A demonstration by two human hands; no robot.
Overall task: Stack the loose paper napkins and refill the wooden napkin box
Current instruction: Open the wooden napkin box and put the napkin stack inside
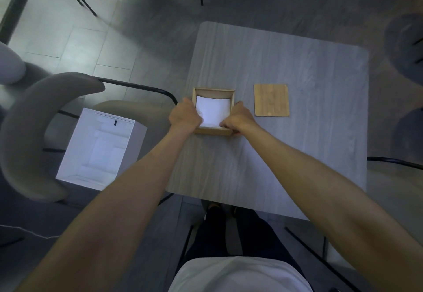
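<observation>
An open wooden napkin box [214,91] stands on the grey table [297,67] near its left edge. A stack of white napkins [212,109] lies inside it. My left hand [184,115] rests at the box's left side, its fingers reaching over the rim onto the napkins' near left corner. My right hand [238,119] is at the near right corner, fingers curled on the napkins' edge and the box rim. The flat wooden lid [271,100] lies on the table to the right of the box, apart from it.
A white open carton [100,147] sits on a grey chair [29,131] to the left of the table. Black chair frames [142,87] stand beside the table's left edge. More chairs stand at the right and far side.
</observation>
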